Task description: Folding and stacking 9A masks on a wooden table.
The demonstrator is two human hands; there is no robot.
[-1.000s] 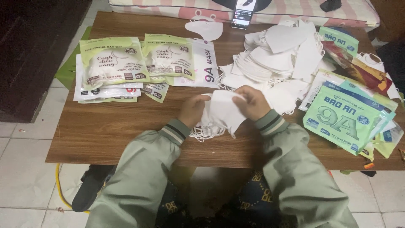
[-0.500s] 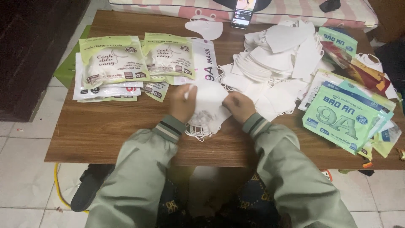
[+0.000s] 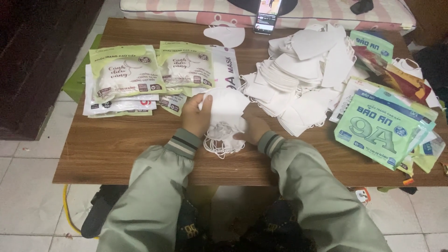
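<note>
Both my hands hold a small stack of white face masks over the middle of a wooden table. My left hand grips the stack's left edge, thumb on top. My right hand presses against its lower right side. The masks' white ear loops hang loose below the stack onto the table. Both arms wear pale green jacket sleeves with striped cuffs.
A large loose pile of white masks lies right of centre. Filled green mask packets are stacked at the left, empty green pouches at the right. A phone leans at the table's far edge. Tiled floor surrounds the table.
Both hands have carried the mask stack leftward along the table. The left hand now grips its left edge and the right hand sits lower against it.
</note>
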